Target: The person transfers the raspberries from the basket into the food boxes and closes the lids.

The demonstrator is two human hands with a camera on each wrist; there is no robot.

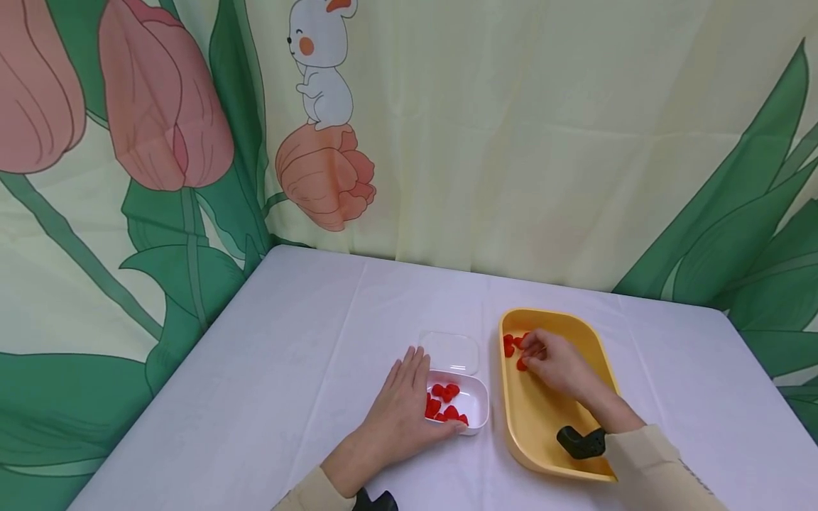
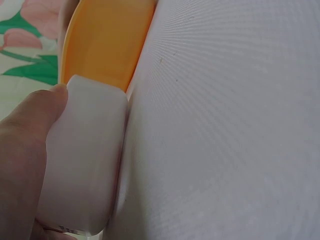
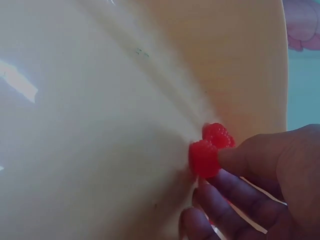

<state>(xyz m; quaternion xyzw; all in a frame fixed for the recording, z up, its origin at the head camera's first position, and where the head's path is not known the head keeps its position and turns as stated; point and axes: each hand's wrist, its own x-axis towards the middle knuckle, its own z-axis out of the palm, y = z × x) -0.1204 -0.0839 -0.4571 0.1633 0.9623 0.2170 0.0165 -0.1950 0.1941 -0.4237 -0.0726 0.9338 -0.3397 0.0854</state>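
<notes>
My left hand [image 1: 401, 404] lies along the left side of a small white box [image 1: 478, 399], its fingers straight and its thumb against the near wall. In the left wrist view the thumb touches the rim of this box [image 2: 82, 155]. Several red raspberries [image 1: 451, 412] lie inside it. My right hand [image 1: 559, 363] reaches into a yellow tray [image 1: 540, 419] and pinches a raspberry [image 3: 204, 159] between thumb and fingers. Another raspberry [image 3: 218, 135] sits right behind it by the tray wall. A few more raspberries [image 1: 508, 348] lie at the tray's far left corner, partly hidden by the hand.
Behind the white box lies a clear plastic lid [image 1: 450, 353] on the white tablecloth [image 1: 255, 397]. The yellow tray stands close to the right of the box. A curtain [image 1: 511, 142] printed with tulips and a rabbit hangs behind the table. Each wrist wears a black device [image 1: 581, 443].
</notes>
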